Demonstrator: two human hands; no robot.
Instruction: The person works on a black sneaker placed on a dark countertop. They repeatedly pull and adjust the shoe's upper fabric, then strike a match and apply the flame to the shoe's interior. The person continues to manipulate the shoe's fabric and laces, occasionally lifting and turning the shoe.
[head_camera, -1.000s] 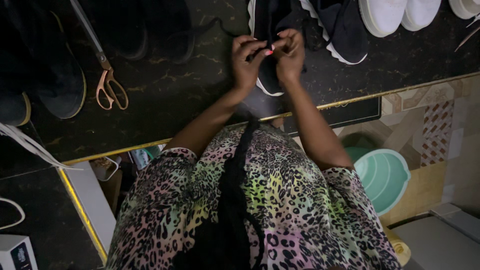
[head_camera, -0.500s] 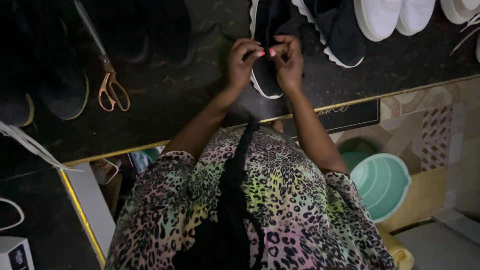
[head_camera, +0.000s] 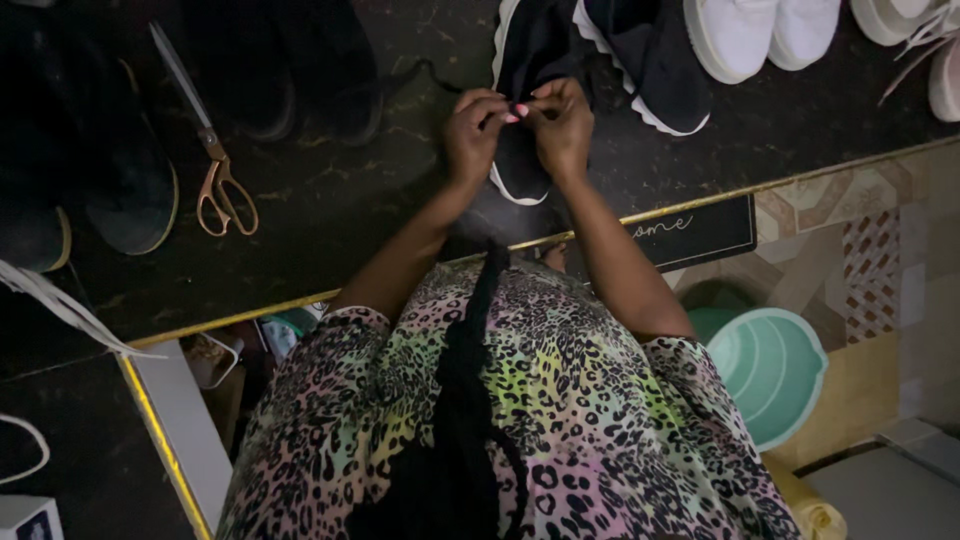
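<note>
Black, gold-veined stone forms the bench (head_camera: 330, 215), the largest surface in view, edged with a gold strip along the person's side. Below that edge, nearer the person than the hands, stands a pale green bucket (head_camera: 775, 375) on patterned floor tiles. Directly under the hands lies a black sneaker with a white sole (head_camera: 525, 60), toe toward the person; a second black sneaker (head_camera: 640, 50) lies just to the right of them, and white sneakers (head_camera: 765, 30) sit farther right. Dark shoes (head_camera: 110, 170) rest well to the left. Rose-gold scissors (head_camera: 205, 150) lie left of the hands, apart from them, blades pointing away from the person.

Left hand (head_camera: 472, 135) and right hand (head_camera: 562, 125) meet over the sneaker, fingertips touching. Each grip is narrow, a pinch closed on the black shoelace (head_camera: 430, 72), a loop of which trails off to the left across the stone; exactly how the lace sits between the fingers is hidden by the hands and dim light.

Likely risks, as a judgement: black lace against black shoe in poor light could lead to a missed eyelet or a slipped end; a hard pull could drag the sneaker toward the bench edge.
</note>
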